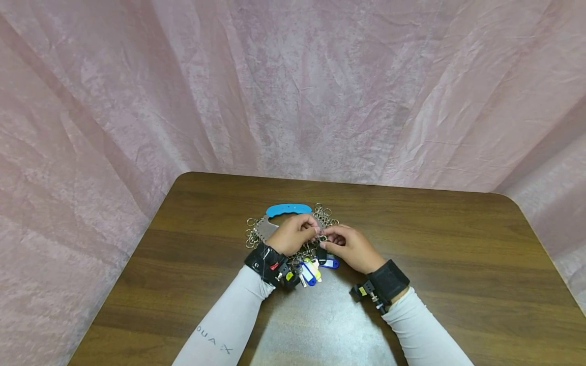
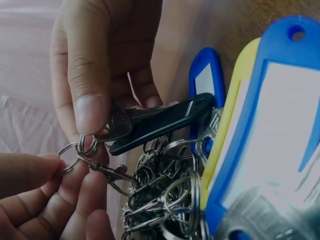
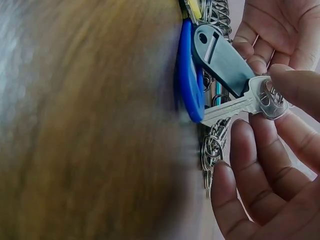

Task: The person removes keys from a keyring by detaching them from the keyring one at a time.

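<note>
Left hand (image 1: 292, 235) pinches ring (image 2: 65, 148); right hand (image 1: 354, 249) pinches key (image 3: 227, 111); tags (image 1: 308, 274) at 6 o'clock. Ring probably light, stiff, slippery; best held by rim.

"What's behind the table (image 1: 458, 244)?"

"A pale pink curtain (image 1: 302, 91) with a mottled sheen, hanging in loose folds. It fills the back and runs along 2 sides, left and right."

"And what is the table like?"

"Brown wood grain, its streaks running mostly sideways. The 2 far corners are rounded."

"How does the light fall?"

"Softly on the curtain; on the table it makes 1 broad, whitish glare (image 1: 325, 325), low in the head view, near the middle."
</note>
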Motion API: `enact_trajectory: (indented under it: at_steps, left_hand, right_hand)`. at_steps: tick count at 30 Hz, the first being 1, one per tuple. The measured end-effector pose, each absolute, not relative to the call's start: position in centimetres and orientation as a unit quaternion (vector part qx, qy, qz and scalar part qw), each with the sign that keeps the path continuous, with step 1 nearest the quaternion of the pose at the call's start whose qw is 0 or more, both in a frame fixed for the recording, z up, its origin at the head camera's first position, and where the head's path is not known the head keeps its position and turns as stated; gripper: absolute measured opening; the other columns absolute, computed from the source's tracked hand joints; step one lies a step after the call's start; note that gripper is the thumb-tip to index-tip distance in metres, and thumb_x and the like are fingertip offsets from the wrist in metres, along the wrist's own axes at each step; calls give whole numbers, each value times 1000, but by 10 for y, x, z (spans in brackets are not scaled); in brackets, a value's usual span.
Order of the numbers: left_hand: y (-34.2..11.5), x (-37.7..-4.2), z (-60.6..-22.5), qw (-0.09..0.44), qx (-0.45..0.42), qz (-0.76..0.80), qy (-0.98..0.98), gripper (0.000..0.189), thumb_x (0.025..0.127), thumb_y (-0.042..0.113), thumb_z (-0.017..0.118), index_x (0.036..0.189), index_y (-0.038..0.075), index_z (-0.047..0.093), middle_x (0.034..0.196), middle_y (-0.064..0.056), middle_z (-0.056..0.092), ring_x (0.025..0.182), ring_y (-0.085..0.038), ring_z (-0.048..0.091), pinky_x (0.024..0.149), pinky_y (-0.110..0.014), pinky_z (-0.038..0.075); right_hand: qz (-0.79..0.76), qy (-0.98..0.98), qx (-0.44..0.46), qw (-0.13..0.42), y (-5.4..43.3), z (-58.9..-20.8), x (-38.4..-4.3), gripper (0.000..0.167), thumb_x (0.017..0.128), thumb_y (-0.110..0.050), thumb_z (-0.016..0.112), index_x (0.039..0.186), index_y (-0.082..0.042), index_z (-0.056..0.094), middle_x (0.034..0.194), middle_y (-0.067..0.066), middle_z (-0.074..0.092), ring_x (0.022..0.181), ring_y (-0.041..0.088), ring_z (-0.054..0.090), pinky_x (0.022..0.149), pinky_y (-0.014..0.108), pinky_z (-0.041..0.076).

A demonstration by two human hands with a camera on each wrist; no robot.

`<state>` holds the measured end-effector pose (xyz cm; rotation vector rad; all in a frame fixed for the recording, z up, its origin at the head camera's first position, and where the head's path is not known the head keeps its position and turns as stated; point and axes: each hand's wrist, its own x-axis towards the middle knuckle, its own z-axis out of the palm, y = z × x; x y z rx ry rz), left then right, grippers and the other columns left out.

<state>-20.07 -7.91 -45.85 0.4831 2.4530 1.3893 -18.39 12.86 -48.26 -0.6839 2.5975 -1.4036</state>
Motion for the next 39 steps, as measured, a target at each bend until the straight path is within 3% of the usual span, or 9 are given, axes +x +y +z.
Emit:
enact_trajectory:
  at_steps: [7, 14, 39]
  left_hand:
    - [-79, -201, -459, 139, 170, 473, 853, 12, 102, 18, 58, 100, 9, 66, 91, -9, 70, 85, -20, 66, 75, -24, 51]
    - [-79, -201, -459, 138, 171, 474, 853, 13, 102, 18, 59, 100, 7, 66, 90, -9, 70, 86, -23, 67, 74, -24, 51]
    - [-77, -200, -458, 134, 170, 470, 856, 9, 101, 15, 60, 98, 8, 66, 89, -9, 70, 85, -22, 66, 73, -23, 50]
  right_hand:
    - [-452, 862, -224, 46, 129, -482, -183, 19, 92, -23, 74, 107, -11, 73, 91, -1, 65, 81, 7, 59, 75, 22, 52]
    - [-450, 865, -220, 41, 127, -480, -182, 15, 92, -23, 75, 102, -12, 72, 89, -1, 64, 79, 7, 57, 73, 22, 51]
    - [-429, 882, -195, 17, 125, -482, -180, 18, 89, -28, 77, 92, -15, 66, 83, -3, 59, 74, 7, 52, 68, 22, 46]
